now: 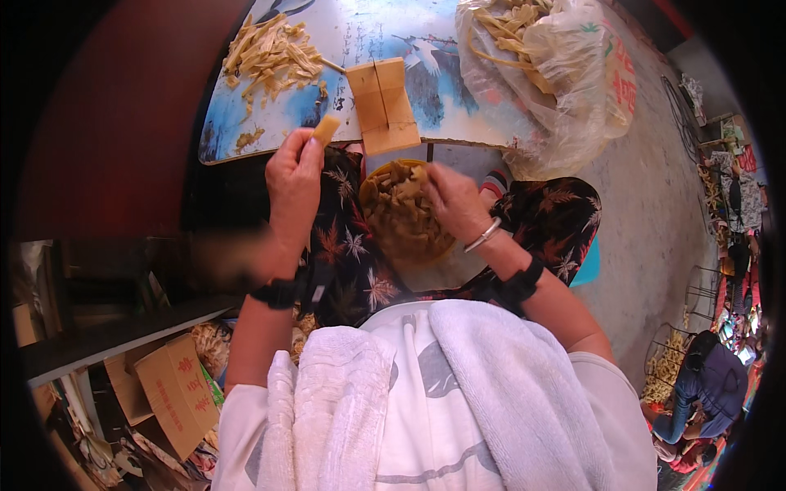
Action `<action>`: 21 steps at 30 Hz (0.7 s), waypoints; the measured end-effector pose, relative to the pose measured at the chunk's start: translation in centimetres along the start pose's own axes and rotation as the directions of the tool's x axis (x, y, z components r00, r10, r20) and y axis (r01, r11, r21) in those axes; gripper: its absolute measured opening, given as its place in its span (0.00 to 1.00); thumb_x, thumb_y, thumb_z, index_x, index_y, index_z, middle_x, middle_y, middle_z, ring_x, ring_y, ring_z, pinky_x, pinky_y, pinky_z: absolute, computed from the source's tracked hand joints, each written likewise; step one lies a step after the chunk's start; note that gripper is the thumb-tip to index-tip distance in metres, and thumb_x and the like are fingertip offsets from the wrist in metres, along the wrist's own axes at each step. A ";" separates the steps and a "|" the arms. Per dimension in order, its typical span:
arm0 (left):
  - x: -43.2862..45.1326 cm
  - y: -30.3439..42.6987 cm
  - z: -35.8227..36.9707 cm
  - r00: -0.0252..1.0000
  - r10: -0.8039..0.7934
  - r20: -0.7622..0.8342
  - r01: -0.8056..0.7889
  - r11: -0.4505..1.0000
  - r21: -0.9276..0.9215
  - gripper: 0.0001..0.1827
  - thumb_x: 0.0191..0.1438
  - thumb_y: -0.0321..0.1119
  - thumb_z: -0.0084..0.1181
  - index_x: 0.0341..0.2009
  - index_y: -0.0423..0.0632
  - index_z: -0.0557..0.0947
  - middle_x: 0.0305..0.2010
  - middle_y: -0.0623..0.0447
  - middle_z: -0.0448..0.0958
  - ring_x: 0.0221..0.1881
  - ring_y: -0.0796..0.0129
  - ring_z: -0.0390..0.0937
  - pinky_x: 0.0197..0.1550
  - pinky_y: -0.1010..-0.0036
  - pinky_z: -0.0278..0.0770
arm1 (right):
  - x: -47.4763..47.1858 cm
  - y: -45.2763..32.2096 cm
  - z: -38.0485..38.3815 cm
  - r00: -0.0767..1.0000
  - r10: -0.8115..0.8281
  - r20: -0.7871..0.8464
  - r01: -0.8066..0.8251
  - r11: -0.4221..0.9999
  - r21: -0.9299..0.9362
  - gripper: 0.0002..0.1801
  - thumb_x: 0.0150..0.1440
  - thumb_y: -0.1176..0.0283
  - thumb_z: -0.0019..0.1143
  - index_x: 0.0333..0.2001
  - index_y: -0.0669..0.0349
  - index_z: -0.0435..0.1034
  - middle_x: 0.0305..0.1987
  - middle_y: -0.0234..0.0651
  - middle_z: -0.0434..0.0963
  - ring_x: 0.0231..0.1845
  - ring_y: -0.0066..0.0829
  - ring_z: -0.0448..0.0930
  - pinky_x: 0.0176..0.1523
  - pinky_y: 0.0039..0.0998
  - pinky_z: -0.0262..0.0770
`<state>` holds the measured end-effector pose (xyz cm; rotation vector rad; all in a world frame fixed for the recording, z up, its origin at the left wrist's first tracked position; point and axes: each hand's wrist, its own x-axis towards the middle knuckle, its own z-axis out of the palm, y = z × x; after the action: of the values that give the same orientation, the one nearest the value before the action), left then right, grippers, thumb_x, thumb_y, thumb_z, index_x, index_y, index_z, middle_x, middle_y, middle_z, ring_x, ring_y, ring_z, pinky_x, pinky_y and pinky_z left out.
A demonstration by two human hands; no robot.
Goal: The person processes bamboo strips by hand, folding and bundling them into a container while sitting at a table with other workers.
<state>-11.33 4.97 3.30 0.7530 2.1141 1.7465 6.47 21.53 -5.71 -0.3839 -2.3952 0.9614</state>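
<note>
My left hand [296,175] pinches a short, flat yellowish food strip [326,130] between thumb and fingers, just off the table's front edge. My right hand [455,199] is over a yellow-rimmed tub [382,167], with a small pale piece [420,174] at its fingertips. Short yellow-brown cut pieces [402,224] fill much of the tub, which stands between my knees. Between and beyond my hands, a wooden block [399,113] juts over the table edge. A thin dark line, a wire or a slot, runs along it.
The printed table [344,37] carries a heap of pale strips [276,55] at left. A clear plastic bag [571,92] of longer strips [516,27] sits at right and hangs over the edge. Cardboard boxes [175,390] lie left. Another person [706,386] is at lower right.
</note>
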 end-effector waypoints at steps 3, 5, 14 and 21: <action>-3.4 0.0 0.5 0.997 -0.077 0.023 0.079 0.995 -0.064 0.08 0.62 0.32 0.50 0.33 0.44 0.78 0.22 0.64 0.67 0.23 0.84 0.61 0.24 0.83 0.58 | -3.0 5.2 3.4 0.954 0.260 0.152 -0.234 0.958 -0.169 0.11 0.57 0.72 0.54 0.43 0.65 0.69 0.34 0.49 0.77 0.36 0.49 0.79 0.38 0.37 0.75; -5.5 -1.0 0.5 0.996 -0.081 0.032 0.083 0.995 -0.057 0.07 0.63 0.32 0.49 0.35 0.45 0.78 0.22 0.64 0.67 0.22 0.85 0.60 0.24 0.85 0.57 | -2.2 5.7 4.0 0.817 0.514 0.261 -0.485 0.858 -0.169 0.12 0.57 0.71 0.54 0.44 0.64 0.69 0.36 0.46 0.79 0.38 0.43 0.81 0.39 0.35 0.76; -9.0 -2.3 0.6 0.971 -0.218 0.100 0.235 0.949 -0.211 0.07 0.64 0.32 0.49 0.40 0.44 0.78 0.24 0.61 0.71 0.21 0.84 0.61 0.23 0.87 0.57 | -1.7 9.7 9.0 0.496 0.632 0.595 -0.659 -0.171 0.732 0.12 0.62 0.70 0.51 0.44 0.68 0.71 0.40 0.43 0.80 0.35 0.35 0.82 0.36 0.28 0.81; -8.6 -2.0 2.0 0.961 -0.240 0.139 0.273 0.907 -0.321 0.06 0.63 0.31 0.51 0.39 0.44 0.78 0.28 0.58 0.77 0.24 0.83 0.69 0.26 0.86 0.67 | -1.9 2.5 3.6 0.660 0.513 0.549 -0.751 0.428 0.503 0.15 0.62 0.68 0.53 0.47 0.67 0.72 0.48 0.44 0.78 0.43 0.31 0.81 0.44 0.26 0.79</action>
<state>-3.63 1.48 0.04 0.4306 1.6959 1.8165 6.10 20.44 -10.34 -0.9444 -1.8561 2.3626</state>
